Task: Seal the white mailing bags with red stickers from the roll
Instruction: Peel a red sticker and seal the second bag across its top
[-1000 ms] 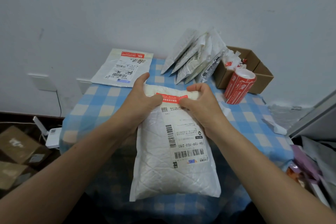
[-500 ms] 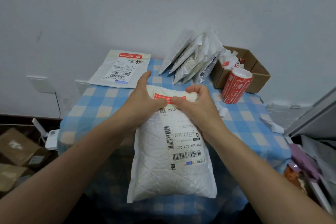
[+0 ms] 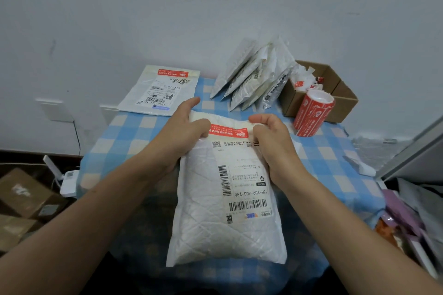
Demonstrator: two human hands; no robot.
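Observation:
A padded white mailing bag [image 3: 211,218] with a shipping label lies on the blue checked table [image 3: 115,136] in front of me. A red sticker [image 3: 227,130] runs across its folded top edge. My left hand [image 3: 182,132] grips the top left corner, thumb on the sticker's left end. My right hand [image 3: 268,136] grips the top right corner, thumb at the sticker's right end. The red sticker roll [image 3: 311,115] stands to the right, apart from both hands.
A flat white bag with a red sticker [image 3: 160,90] lies at the back left. Several white bags [image 3: 254,76] lean on the wall. An open cardboard box [image 3: 335,88] holds scraps behind the roll. A small white object [image 3: 362,166] lies near the right table edge. Boxes sit on the floor at left.
Both thumbs have slid outward along the red sticker, uncovering more of it. The bag has stayed in place.

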